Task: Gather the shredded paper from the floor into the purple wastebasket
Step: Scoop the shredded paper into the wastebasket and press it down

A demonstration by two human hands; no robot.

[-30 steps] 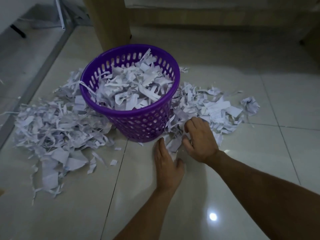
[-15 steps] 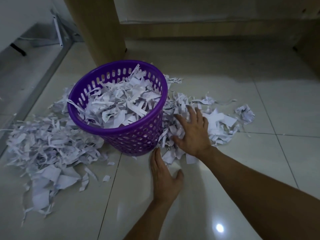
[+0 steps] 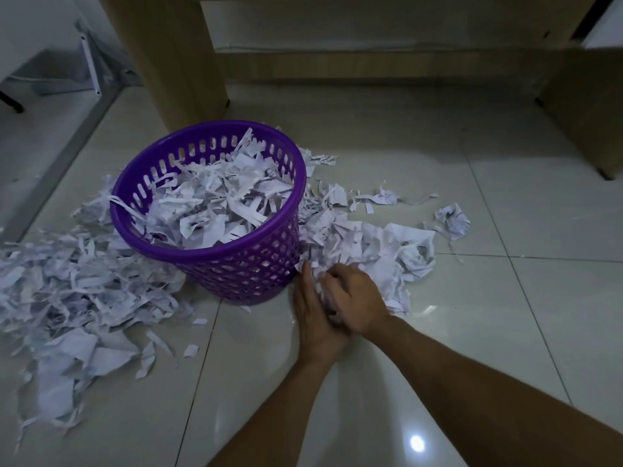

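Hands closed together; wastebasket holds shreds.

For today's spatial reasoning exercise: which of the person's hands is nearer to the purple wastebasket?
Left. The left hand lies just beside the purple wastebasket near its base; the right hand is farther out, on the shredded paper.

Glossy pale tiled floor, wooden desk leg behind, lamp glare in front.
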